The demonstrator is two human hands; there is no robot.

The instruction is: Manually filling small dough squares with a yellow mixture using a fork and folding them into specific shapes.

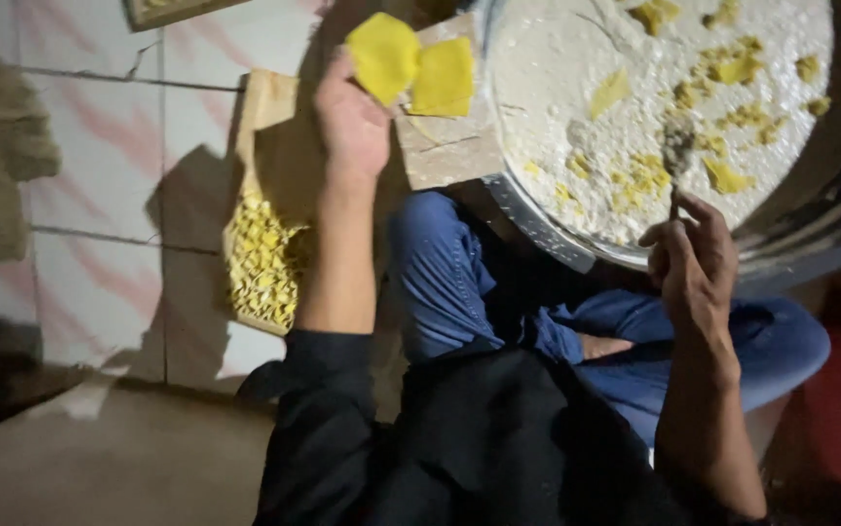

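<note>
Dark sleeves and blue-trousered knees fill the lower view; left hand (pixel 352 122) raised, its grip closed on a yellow square wrapper (pixel 383 56); a second yellow wrapper (pixel 445 76) lies just beside it on a small wooden board (pixel 449 146); right hand (pixel 693 258) pinches the handle of a spoon (pixel 676 146), its head in the white filling of a large metal pan (pixel 547 229); tray of yellow pieces (pixel 260 263) rests on the tiled floor (pixel 99 175).

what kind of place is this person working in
Probably a home or small food-making spot, worked seated on the floor: a tiled floor, a big metal pan of white filling, and a board of yellow pieces.
</note>
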